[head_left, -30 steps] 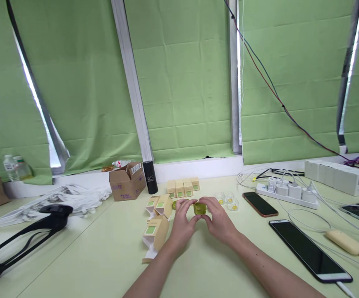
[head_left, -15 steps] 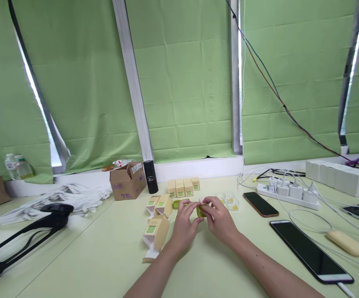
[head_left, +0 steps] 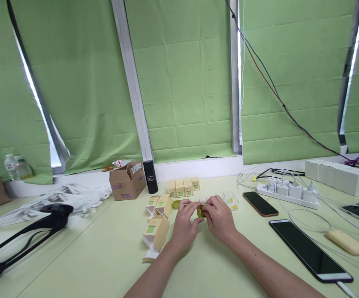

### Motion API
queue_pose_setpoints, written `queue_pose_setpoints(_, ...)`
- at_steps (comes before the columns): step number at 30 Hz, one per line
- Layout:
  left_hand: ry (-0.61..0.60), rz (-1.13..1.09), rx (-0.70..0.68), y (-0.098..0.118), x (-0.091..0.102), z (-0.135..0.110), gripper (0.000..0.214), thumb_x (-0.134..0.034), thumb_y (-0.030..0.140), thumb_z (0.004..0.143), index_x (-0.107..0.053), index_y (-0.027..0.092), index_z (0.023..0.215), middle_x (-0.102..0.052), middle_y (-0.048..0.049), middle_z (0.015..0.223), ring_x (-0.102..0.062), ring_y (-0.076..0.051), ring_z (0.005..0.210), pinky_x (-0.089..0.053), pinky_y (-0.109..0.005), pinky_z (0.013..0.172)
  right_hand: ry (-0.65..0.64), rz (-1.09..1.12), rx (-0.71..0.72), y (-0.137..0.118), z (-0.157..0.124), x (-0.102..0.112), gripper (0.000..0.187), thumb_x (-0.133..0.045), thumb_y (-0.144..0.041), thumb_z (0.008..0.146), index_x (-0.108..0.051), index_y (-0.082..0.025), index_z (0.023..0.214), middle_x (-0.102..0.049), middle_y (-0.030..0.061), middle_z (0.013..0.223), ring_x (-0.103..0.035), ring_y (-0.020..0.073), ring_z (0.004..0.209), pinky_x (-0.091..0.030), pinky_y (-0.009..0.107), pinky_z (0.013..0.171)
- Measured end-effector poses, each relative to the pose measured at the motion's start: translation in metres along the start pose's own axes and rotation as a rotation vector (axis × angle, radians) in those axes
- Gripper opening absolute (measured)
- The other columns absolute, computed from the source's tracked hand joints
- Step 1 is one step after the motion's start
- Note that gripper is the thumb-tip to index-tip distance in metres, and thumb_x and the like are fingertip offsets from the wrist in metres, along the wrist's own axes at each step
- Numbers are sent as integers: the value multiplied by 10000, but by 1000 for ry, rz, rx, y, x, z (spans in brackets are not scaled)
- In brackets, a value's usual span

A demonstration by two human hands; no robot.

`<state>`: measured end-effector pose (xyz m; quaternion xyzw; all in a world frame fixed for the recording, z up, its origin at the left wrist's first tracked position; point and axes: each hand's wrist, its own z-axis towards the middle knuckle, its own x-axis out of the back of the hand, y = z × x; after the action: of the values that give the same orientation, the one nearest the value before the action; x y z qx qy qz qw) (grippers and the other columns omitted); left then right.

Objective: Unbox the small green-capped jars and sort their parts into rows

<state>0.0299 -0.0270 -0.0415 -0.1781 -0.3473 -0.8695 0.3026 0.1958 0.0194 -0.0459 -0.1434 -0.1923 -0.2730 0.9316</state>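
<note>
Between my two hands is a small, rounded olive-green thing (head_left: 199,212), mostly covered by fingers, so its exact kind is unclear. My left hand (head_left: 185,221) grips it from the left with bent fingers and thumb, and my right hand (head_left: 221,217) pinches it from the right. A pale pinkish bit (head_left: 203,200) shows just behind the fingertips. Another small green piece (head_left: 176,204) lies on the table, partly hidden by my left hand. Clear rounded packaging with yellow spots (head_left: 230,200) sits just beyond my right hand. Opened cream cartons (head_left: 156,231) stand left of my left hand.
Several small closed cream cartons (head_left: 180,188) stand in a row at the back, near a black cylinder (head_left: 150,177) and a brown cardboard box (head_left: 126,184). Phones (head_left: 309,250), cables and a power strip (head_left: 288,192) occupy the right. White straps (head_left: 52,203) and a black frame (head_left: 51,221) lie left.
My right hand's fingers have shifted slightly on the green thing, and a pale pinkish bit shows more clearly behind the fingertips. My left hand stays almost in place.
</note>
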Motion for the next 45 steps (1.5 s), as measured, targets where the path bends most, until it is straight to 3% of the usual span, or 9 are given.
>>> queue_pose_setpoints(30, 78, -1, 93, 3, -3, 1, 449, -679, 108, 834, -687, 273, 1252, -674, -67, 1199, -489, -275, 1251, -471, -498, 1074, 161, -101, 218, -2, 2, 2, 305, -436, -51, 952, -596, -193, 734, -495, 26, 687, -391, 187, 695, -280, 340, 654)
queue_pose_setpoints(45, 89, 5, 123, 3, -3, 2, 441, -697, 132, 826, -694, 285, 1240, -639, -75, 1175, -518, -269, 1229, -471, -476, 1076, 178, -130, 240, -3, 3, 4, 304, -447, -51, 957, -603, -188, 735, -498, 28, 684, -397, 185, 698, -286, 337, 676)
